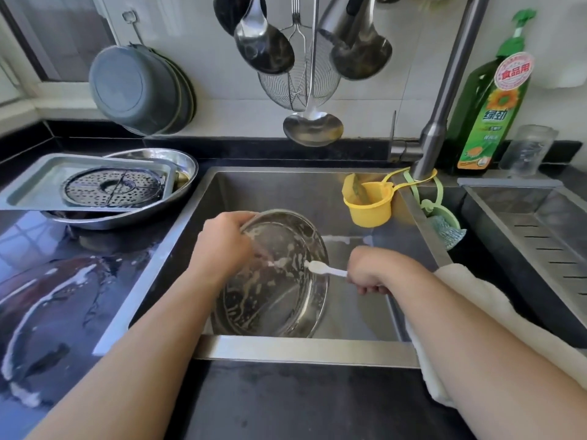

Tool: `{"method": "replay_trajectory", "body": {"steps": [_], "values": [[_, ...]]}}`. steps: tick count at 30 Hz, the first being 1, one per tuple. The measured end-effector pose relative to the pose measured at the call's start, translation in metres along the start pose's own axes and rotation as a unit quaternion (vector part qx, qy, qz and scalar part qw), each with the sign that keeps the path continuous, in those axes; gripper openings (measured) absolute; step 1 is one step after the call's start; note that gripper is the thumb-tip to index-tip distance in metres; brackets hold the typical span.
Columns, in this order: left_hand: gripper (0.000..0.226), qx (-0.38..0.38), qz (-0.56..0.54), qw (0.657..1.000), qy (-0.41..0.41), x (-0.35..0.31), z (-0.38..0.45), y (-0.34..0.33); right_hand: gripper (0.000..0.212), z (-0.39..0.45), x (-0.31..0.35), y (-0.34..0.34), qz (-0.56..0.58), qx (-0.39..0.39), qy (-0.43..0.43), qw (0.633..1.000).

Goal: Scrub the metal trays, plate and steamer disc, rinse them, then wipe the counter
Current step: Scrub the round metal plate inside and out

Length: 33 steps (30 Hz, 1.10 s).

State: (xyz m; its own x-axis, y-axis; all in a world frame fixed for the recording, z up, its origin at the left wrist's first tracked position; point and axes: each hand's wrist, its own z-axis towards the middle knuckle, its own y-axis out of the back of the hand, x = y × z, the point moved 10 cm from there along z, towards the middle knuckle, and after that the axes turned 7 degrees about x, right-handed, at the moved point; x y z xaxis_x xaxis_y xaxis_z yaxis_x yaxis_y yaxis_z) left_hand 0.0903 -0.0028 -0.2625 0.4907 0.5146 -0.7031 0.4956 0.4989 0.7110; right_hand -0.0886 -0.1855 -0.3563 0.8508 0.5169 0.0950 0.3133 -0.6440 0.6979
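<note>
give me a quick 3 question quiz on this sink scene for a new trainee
1. True or false: the steamer disc lies in the rectangular tray on the counter, left of the sink.
2. What does the right hand hold? A) a sponge B) a white toothbrush C) a ladle
3. Fill in: the left hand grips the rim of the round ____, tilted up in the sink.

Key
1. True.
2. B, the white toothbrush, its head against the soapy round pan.
3. Pan.
</note>
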Motion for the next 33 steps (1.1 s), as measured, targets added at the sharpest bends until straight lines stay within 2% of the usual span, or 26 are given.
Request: {"method": "replay_trajectory", "body": {"steps": [2,4,8,9,11,12,13,15,16,17,18,19,20,22,23,25,27,29,30,33], "values": [[0.051,0.003,-0.013,1.000,-0.015,-0.001,0.004,-0.003,0.018,0.006,0.002,0.021,0.063,-0.105,0.026,0.992],[0.044,-0.008,-0.032,0.999,-0.020,0.002,0.009,-0.001,0.017,0.007,0.000,0.042,0.125,-0.209,0.063,0.968],[0.030,-0.030,-0.100,0.993,-0.048,-0.003,0.006,0.007,0.030,-0.008,0.004,0.064,0.131,-0.333,0.119,0.926],[0.033,-0.036,-0.115,0.991,-0.055,-0.004,0.005,0.010,0.029,-0.017,0.006,0.068,0.119,-0.360,0.118,0.918],[0.055,-0.052,-0.127,0.989,-0.054,-0.005,0.004,0.016,0.025,-0.027,-0.001,0.076,0.105,-0.404,0.082,0.905],[0.065,-0.061,-0.132,0.988,-0.051,-0.003,0.006,0.019,0.023,-0.027,-0.007,0.076,0.094,-0.398,0.033,0.912],[0.071,-0.066,-0.145,0.986,-0.044,0.000,0.007,0.022,0.023,-0.020,-0.013,0.069,0.077,-0.350,-0.015,0.933],[0.078,-0.077,-0.176,0.981,-0.035,0.008,0.012,0.024,0.025,-0.002,-0.008,0.033,0.012,-0.165,-0.050,0.985],[0.078,-0.082,-0.188,0.978,-0.034,0.008,0.009,0.026,0.027,0.004,-0.003,0.012,-0.017,-0.079,-0.041,0.996],[0.075,-0.083,-0.195,0.977,-0.037,0.006,0.007,0.026,0.027,0.007,0.001,-0.002,-0.013,-0.037,-0.028,0.999],[0.070,-0.081,-0.199,0.976,-0.041,0.003,0.003,0.026,0.027,0.007,0.002,-0.004,0.023,-0.036,-0.013,0.999],[0.065,-0.079,-0.207,0.974,-0.042,0.000,-0.001,0.027,0.027,0.007,0.002,0.003,0.046,-0.069,-0.003,0.997],[0.062,-0.079,-0.215,0.973,-0.045,-0.003,-0.003,0.029,0.028,0.002,-0.001,0.018,0.056,-0.129,-0.011,0.990],[0.062,-0.081,-0.230,0.968,-0.058,-0.008,-0.005,0.031,0.032,-0.018,-0.014,0.051,0.092,-0.278,-0.053,0.955],[0.063,-0.091,-0.238,0.965,-0.064,-0.009,-0.006,0.034,0.034,-0.027,-0.018,0.060,0.111,-0.324,-0.056,0.938],[0.068,-0.112,-0.252,0.959,-0.070,-0.008,-0.006,0.038,0.035,-0.034,-0.016,0.062,0.120,-0.340,-0.047,0.932],[0.067,-0.114,-0.265,0.954,-0.079,-0.008,-0.006,0.037,0.030,-0.024,-0.005,0.046,0.071,-0.263,-0.043,0.961],[0.070,-0.107,-0.264,0.954,-0.097,-0.010,-0.004,0.031,0.019,-0.004,0.010,0.013,0.046,-0.117,-0.006,0.992],[0.073,-0.114,-0.261,0.953,-0.105,-0.008,-0.004,0.030,0.013,0.000,0.018,-0.003,0.056,-0.053,0.019,0.997],[0.072,-0.156,-0.274,0.943,-0.106,0.001,0.000,0.038,0.030,0.003,0.026,-0.050,0.167,0.137,0.030,0.976]]}}
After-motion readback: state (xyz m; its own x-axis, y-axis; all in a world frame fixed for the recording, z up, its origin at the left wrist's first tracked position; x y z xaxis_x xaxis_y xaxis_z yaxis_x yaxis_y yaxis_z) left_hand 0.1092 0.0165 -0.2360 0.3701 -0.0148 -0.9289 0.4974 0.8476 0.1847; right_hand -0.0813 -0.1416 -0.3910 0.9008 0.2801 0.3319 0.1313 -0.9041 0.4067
